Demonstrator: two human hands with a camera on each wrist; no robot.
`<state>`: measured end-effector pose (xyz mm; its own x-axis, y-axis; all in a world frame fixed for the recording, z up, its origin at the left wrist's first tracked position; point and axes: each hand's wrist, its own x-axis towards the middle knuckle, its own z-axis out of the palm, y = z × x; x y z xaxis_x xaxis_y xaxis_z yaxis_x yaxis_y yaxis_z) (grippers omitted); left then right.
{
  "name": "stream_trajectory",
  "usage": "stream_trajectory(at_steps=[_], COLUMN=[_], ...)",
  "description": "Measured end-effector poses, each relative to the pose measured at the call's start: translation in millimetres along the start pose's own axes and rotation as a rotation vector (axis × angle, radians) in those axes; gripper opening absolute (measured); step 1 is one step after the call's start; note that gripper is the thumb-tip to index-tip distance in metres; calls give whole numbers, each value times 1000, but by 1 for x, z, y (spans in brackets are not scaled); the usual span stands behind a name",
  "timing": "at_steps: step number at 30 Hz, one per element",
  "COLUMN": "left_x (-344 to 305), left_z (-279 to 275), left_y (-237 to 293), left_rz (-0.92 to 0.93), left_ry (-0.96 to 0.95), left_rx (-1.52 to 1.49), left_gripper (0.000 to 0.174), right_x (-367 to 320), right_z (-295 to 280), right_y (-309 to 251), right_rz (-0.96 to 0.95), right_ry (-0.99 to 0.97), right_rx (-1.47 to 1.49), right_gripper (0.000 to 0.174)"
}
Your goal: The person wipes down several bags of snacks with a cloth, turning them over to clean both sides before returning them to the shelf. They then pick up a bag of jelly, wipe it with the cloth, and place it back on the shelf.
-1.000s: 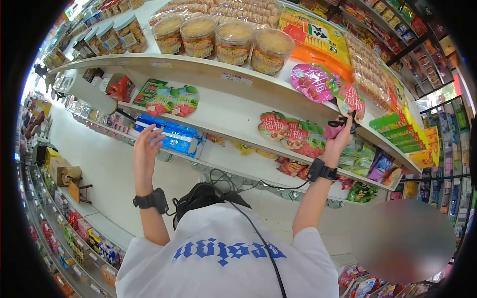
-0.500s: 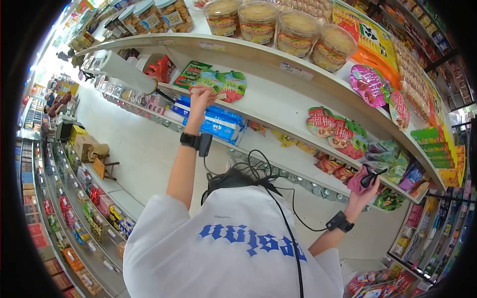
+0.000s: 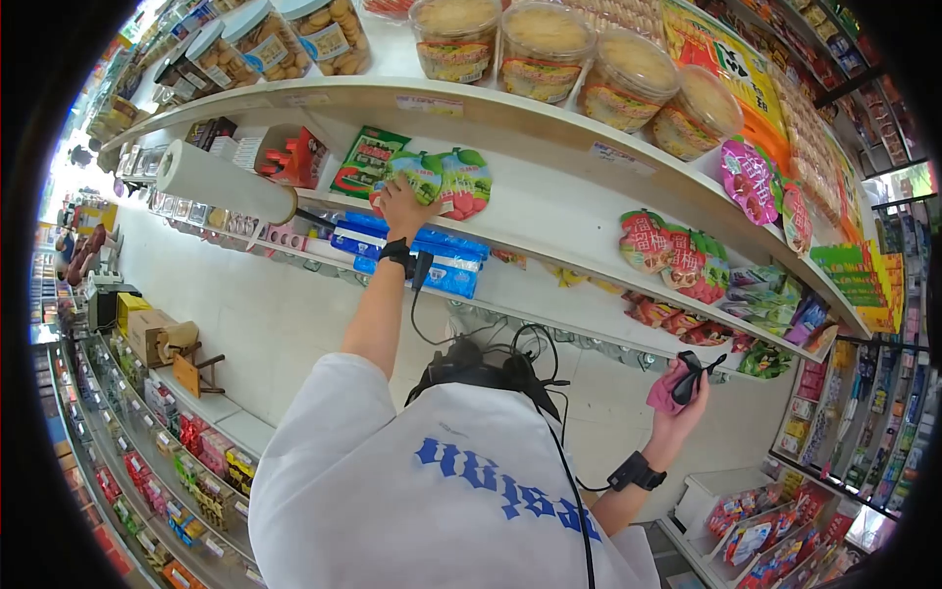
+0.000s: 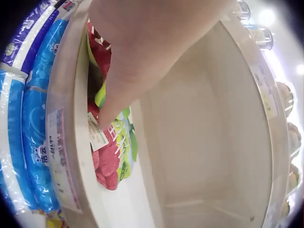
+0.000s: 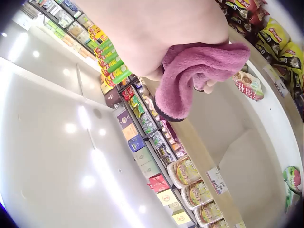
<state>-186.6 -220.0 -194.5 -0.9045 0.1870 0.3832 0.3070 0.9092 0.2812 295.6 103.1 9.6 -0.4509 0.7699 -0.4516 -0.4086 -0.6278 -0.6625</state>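
Note:
My left hand (image 3: 404, 208) reaches onto the middle shelf, its fingers spread over a green and red snack bag (image 3: 422, 173). In the left wrist view the thumb touches that bag (image 4: 110, 159) beside a small white label; the other fingers are mostly hidden. Another similar bag (image 3: 465, 182) lies right beside it, and a darker green bag (image 3: 371, 160) lies on the other side. My right hand (image 3: 679, 417) grips a mauve cloth (image 3: 669, 385) with dark edging, held away from the shelves. The cloth hangs in folds from the hand in the right wrist view.
Clear tubs (image 3: 545, 54) stand along the upper shelf's edge. Blue packs (image 3: 432, 257) lie on the lower shelf below my left hand. Red plum bags (image 3: 648, 243) sit farther right. A white roll (image 3: 221, 184) juts out at left, and black cables (image 3: 540, 339) hang by my body.
My left hand has moved from in front of the shelf onto the green and red bag. The right hand has lowered with the cloth, away from the upper shelf. The head view has shifted.

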Motion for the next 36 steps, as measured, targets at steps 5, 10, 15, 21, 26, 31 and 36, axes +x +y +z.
stream_trajectory(at_steps=[5, 10, 15, 21, 26, 31, 36], left_x=[14, 21, 22, 1, -23, -51, -54], left_z=[-22, -54, -164, -274, -286, -295, -314], left_y=[0, -1, 32, 78, 122, 167, 196], left_rz=[-81, -142, -59, -340, -172, 485, 145], left_ry=[-264, -261, -499, -611, -579, -354, -728], left_rx=[-48, -136, -548, -1190, -1331, -1274, -1400], left_gripper=[83, 70, 51, 42, 37, 48, 62], right_x=[-7, -10, 1, 2, -56, -90, -71], right_z=[1, 50, 94, 164, 233, 251, 256], right_y=[11, 14, 24, 24, 16, 65, 53], right_rz=[10, 9, 53, -388, -966, -1274, -1309], right_ry=[-5, -50, -213, -393, -570, -1044, -891], right_rx=[-3, -66, -260, -603, -948, -1259, -1211], right_gripper=[41, 40, 36, 30, 47, 66, 57])
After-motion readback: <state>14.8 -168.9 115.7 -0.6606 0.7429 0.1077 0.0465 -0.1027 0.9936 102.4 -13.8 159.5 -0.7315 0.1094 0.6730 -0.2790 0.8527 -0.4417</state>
